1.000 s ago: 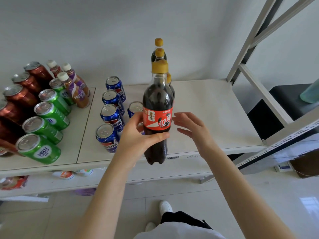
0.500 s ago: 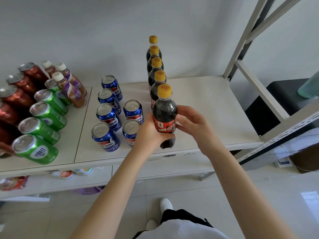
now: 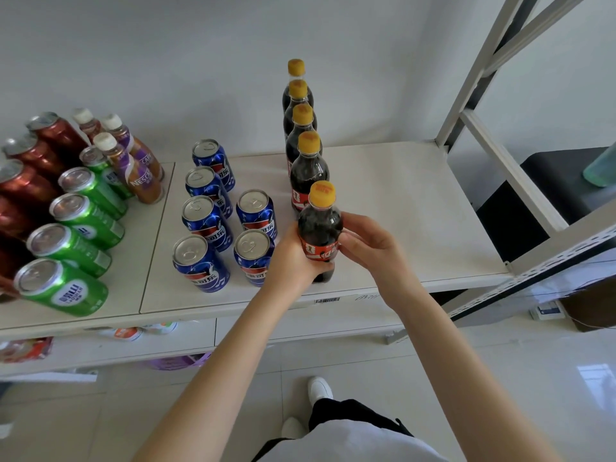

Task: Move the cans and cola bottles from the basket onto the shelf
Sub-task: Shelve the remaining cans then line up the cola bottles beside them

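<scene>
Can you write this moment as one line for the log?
cola bottle: upright, front of shelf row | left grip: holding it | right grip: holding it

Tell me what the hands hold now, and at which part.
The left hand and right hand grip the front cola bottle at its labelled middle, from opposite sides.

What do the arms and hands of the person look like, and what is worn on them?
Both forearms are bare: no sleeve shows on the left forearm or the right forearm. The left hand and right hand carry no glove, and no ring, watch or bracelet is visible. Lower down, a white top shows.
</scene>
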